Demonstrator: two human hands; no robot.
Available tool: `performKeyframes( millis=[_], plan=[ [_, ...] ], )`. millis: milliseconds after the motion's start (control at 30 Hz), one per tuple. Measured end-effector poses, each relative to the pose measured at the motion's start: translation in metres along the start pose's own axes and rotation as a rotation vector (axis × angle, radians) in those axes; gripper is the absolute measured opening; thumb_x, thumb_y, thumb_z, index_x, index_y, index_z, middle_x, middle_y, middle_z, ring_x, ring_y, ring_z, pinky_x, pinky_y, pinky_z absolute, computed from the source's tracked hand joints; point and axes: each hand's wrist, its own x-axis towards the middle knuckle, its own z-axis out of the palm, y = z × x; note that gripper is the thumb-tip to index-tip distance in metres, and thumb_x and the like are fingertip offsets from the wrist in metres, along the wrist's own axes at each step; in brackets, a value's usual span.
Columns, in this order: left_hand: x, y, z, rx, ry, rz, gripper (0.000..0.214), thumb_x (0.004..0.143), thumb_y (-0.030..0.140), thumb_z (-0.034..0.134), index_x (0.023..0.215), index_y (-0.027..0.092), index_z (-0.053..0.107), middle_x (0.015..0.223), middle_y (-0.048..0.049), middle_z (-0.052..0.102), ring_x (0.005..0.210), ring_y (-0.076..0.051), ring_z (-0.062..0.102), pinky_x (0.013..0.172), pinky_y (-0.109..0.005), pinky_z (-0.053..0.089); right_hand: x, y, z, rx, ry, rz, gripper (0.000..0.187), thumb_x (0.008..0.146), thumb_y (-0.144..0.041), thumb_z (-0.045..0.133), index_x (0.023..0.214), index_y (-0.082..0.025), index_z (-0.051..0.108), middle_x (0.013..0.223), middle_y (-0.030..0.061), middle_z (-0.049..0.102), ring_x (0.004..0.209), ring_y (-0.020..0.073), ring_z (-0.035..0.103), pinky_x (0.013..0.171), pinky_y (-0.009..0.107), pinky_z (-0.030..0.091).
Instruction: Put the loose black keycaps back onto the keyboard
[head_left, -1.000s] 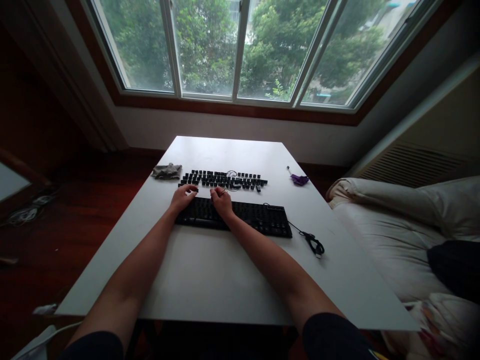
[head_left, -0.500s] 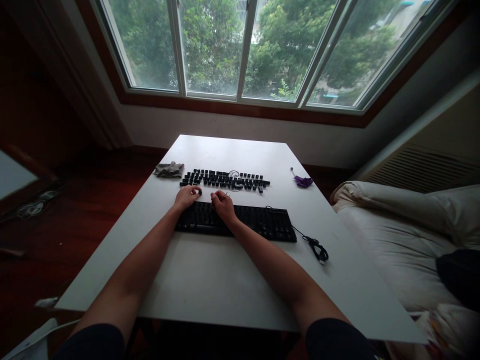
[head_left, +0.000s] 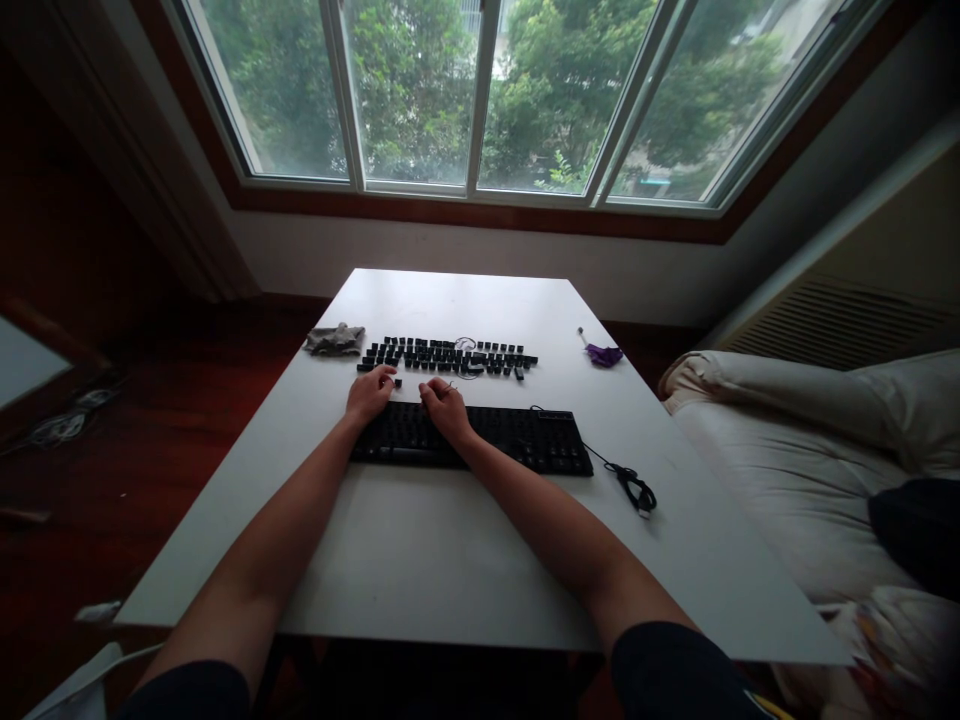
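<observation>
A black keyboard (head_left: 517, 440) lies across the middle of the white table (head_left: 420, 560). Just beyond it, rows of loose black keycaps (head_left: 450, 357) are laid out. My left hand (head_left: 369, 394) rests at the keyboard's far left corner with curled fingers pinching a small black keycap. My right hand (head_left: 445, 405) sits over the keyboard's left half, fingers closed round a thin wire tool that I can barely make out. The two hands are close together.
A crumpled grey cloth (head_left: 334, 340) lies left of the keycaps, a small purple object (head_left: 601, 353) at the right. The keyboard's coiled cable (head_left: 634, 490) trails right. A white cushioned couch (head_left: 810, 470) stands beside the table. Windows are behind.
The hands have barely moved; my left hand stays at the keyboard's corner with the keycap. The view has shifted slightly.
</observation>
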Motion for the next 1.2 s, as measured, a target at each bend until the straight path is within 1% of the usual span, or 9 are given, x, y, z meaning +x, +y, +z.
performKeyframes(
  millis=[167,267,333,433,567,700,867,1067,1200],
  plan=[
    [0.000,0.000,0.001,-0.073,-0.042,0.011,0.034,0.084,0.023,0.057,0.116,0.027,0.068,0.095,-0.0007,0.079,0.078,-0.020,0.068,0.079,-0.032,0.049,-0.001,-0.003,-0.002,-0.006,-0.008,0.000,0.039,0.087,-0.059,0.058,0.070,-0.024,0.056,0.058,-0.0012,0.060,0.061,0.0176,0.057,0.061,0.028,0.046],
    [0.000,0.000,0.001,-0.090,-0.060,0.008,0.039,0.083,0.019,0.056,0.119,0.026,0.068,0.101,-0.0011,0.080,0.075,-0.019,0.067,0.078,-0.031,0.050,-0.001,-0.003,-0.002,-0.004,-0.006,-0.002,0.039,0.087,-0.059,0.059,0.070,-0.023,0.056,0.059,-0.0013,0.061,0.060,0.0174,0.057,0.061,0.028,0.046],
    [0.001,0.000,0.001,-0.093,-0.075,0.018,0.039,0.082,0.019,0.056,0.118,0.026,0.068,0.103,-0.0007,0.079,0.078,-0.019,0.068,0.079,-0.032,0.051,0.000,-0.002,-0.002,-0.004,0.000,-0.003,0.038,0.087,-0.058,0.058,0.070,-0.024,0.056,0.059,-0.0012,0.061,0.061,0.0175,0.057,0.062,0.028,0.046],
    [0.001,0.000,0.001,-0.064,-0.104,0.055,0.035,0.083,0.020,0.056,0.112,0.028,0.073,0.106,-0.0004,0.078,0.084,-0.021,0.068,0.083,-0.033,0.051,0.001,0.001,-0.001,-0.002,0.000,-0.005,0.038,0.088,-0.057,0.058,0.070,-0.023,0.056,0.059,-0.0012,0.061,0.061,0.0175,0.057,0.062,0.028,0.046],
    [0.001,0.001,0.003,0.071,-0.121,0.146,0.034,0.083,0.018,0.055,0.107,0.027,0.077,0.107,-0.0036,0.077,0.096,-0.025,0.067,0.094,-0.038,0.050,0.002,0.005,-0.001,-0.007,-0.005,-0.014,0.037,0.089,-0.057,0.057,0.072,-0.023,0.057,0.059,-0.0021,0.060,0.059,0.0166,0.056,0.062,0.028,0.046],
    [0.001,0.002,0.004,0.111,-0.140,0.224,0.033,0.086,0.018,0.054,0.109,0.028,0.077,0.120,-0.0044,0.074,0.109,-0.028,0.065,0.102,-0.042,0.047,0.002,0.007,-0.001,-0.016,-0.004,-0.034,0.037,0.089,-0.057,0.056,0.072,-0.023,0.056,0.059,-0.0028,0.061,0.059,0.0159,0.056,0.063,0.027,0.045],
    [0.001,0.003,0.005,0.086,-0.152,0.223,0.031,0.087,0.020,0.057,0.108,0.029,0.077,0.133,-0.0019,0.069,0.117,-0.029,0.062,0.108,-0.043,0.045,0.001,0.006,-0.002,-0.010,-0.015,-0.038,0.037,0.089,-0.056,0.056,0.072,-0.024,0.056,0.060,-0.0024,0.061,0.059,0.0160,0.056,0.063,0.027,0.045],
    [0.001,0.002,0.005,0.143,-0.158,0.219,0.032,0.090,0.022,0.054,0.112,0.027,0.076,0.140,-0.0017,0.065,0.122,-0.029,0.061,0.109,-0.044,0.046,0.001,0.001,-0.002,-0.024,-0.006,-0.012,0.040,0.086,-0.060,0.058,0.072,-0.023,0.056,0.059,-0.0021,0.059,0.062,0.0168,0.056,0.063,0.027,0.046],
    [0.001,0.002,0.005,0.160,-0.146,0.213,0.030,0.092,0.024,0.053,0.110,0.027,0.076,0.138,-0.0013,0.066,0.124,-0.027,0.060,0.109,-0.041,0.047,0.001,-0.001,-0.003,-0.023,-0.025,-0.014,0.041,0.087,-0.060,0.057,0.073,-0.022,0.056,0.060,-0.0025,0.060,0.062,0.0159,0.056,0.064,0.026,0.046]
  ],
)
